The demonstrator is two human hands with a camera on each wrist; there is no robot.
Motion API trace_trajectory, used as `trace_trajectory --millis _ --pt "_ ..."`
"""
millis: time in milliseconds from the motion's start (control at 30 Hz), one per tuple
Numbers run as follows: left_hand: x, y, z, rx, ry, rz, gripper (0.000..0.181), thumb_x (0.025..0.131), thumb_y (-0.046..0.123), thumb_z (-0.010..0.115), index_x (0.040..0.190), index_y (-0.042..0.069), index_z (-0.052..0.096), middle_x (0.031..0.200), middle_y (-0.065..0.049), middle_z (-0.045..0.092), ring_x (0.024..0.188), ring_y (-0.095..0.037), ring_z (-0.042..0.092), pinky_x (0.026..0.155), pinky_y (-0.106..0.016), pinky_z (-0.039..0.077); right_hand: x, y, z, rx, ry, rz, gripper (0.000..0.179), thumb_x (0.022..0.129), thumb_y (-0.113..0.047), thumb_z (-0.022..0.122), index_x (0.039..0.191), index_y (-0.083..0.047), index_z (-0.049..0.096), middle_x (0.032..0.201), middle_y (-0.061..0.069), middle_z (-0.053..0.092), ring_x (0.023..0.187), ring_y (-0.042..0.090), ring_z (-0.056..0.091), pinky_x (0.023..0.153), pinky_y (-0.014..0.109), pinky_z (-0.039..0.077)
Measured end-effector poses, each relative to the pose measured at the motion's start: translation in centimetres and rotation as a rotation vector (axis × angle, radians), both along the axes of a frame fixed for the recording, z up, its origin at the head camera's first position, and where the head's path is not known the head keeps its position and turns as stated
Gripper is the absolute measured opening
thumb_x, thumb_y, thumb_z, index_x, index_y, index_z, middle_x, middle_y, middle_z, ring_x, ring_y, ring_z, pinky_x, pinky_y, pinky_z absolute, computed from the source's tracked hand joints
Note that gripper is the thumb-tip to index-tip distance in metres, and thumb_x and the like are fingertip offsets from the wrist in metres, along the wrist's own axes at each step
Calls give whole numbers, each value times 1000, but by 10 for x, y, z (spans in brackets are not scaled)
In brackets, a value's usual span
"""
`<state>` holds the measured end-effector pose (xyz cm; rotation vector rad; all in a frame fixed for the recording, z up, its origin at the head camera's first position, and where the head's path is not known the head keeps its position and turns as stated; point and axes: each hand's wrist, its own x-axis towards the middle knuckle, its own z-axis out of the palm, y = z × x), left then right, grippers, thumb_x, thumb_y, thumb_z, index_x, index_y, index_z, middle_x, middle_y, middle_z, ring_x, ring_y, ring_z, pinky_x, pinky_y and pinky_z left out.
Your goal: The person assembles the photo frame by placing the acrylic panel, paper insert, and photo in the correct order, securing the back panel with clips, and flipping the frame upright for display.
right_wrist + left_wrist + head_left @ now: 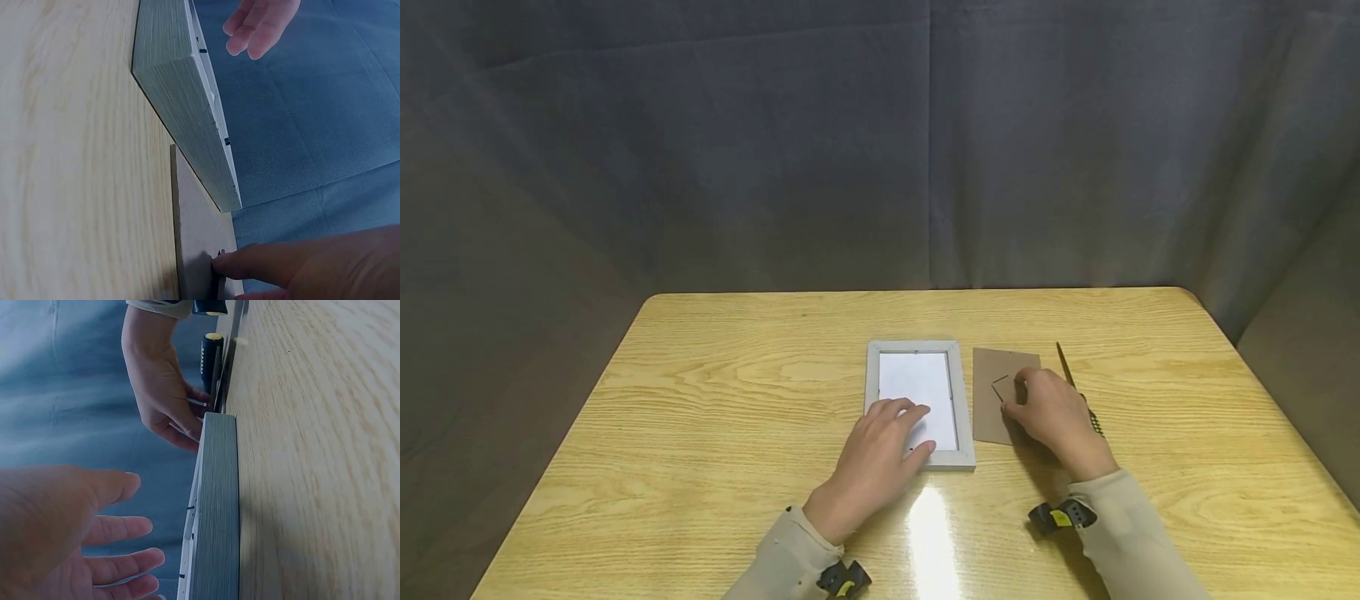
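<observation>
Curtained-off workspace, wider room type unclear, dark drapes [775, 158] behind and beside a wood-grain table [737, 383]

The yellow wood-grain bench [737, 400] looks glossy, the grey rectangular frame [217, 506] finely lined, and the brown rectangular board [987, 421] and dark cloth curtain [820, 167] matt.

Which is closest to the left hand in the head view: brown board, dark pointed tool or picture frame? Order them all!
Nearest the left hand first:
1. Picture frame, partly behind that hand.
2. Brown board, to the frame's right.
3. Dark pointed tool, right of the board, farthest.
</observation>
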<state>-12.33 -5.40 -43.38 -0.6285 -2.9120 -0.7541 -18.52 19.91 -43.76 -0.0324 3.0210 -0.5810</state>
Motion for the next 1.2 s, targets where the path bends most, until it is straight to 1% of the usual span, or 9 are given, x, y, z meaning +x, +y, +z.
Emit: trace_trajectory --millis 100,233,400,600,867,933,1067,1200 --pt "0 0 0 6 0 -2 44 97 33 67 135 12 64 136 -9 64 130 -29 56 110 -46 45 -1 1 -1 -5 9 4 45 85 -21 77 118 7 65 97 18 68 79 26 57 66 41 50" --pt "0 1 0 10 3 -6 44 97 33 68 135 12 64 136 -9 64 131 -29 56 110 -46 46 0 3 1 -18 43 11 45 83 -19 75 118 8 65 99 21 67 78 26 58 63 40 50" --pt "1 0 3 5 11 -11 44 97 33 68 136 12 64 137 -10 64 130 -29 56 108 -47 47 0 3 6 -30 96 13 46 81 -17 73 119 8 64 97 22 67 75 26 57 60 37 47" --pt "0 -2 6 8 13 -4 45 97 33 67 136 11 63 138 -11 63 131 -30 55 110 -47 46 2 1 13 -35 138 17 48 80 -17 72 120 7 65 99 24 67 74 27 57 59 38 47" --pt "-2 -4 6 19 18 4 45 97 33 67 135 10 64 137 -11 64 130 -30 56 109 -47 46 7 -6 21 -58 162 25 48 82 -18 72 121 8 64 104 27 66 78 29 60 66 44 51" --pt "-3 -5 6 19 13 11 45 97 33 67 135 11 64 137 -10 63 131 -30 55 108 -48 47 8 -8 23 -65 162 27 48 83 -18 73 122 8 64 105 27 66 78 28 60 66 43 50" --pt "-4 -7 5 22 4 26 44 97 33 67 135 12 64 138 -10 63 132 -30 55 108 -48 47 10 -13 27 -78 174 41 47 83 -19 73 121 7 65 100 24 66 76 27 58 63 39 47" --pt "-5 -8 5 27 1 34 43 97 33 67 135 12 65 138 -11 63 132 -30 55 109 -49 46 12 -18 28 -84 197 55 46 82 -19 73 120 6 66 98 22 66 77 27 58 63 39 47"
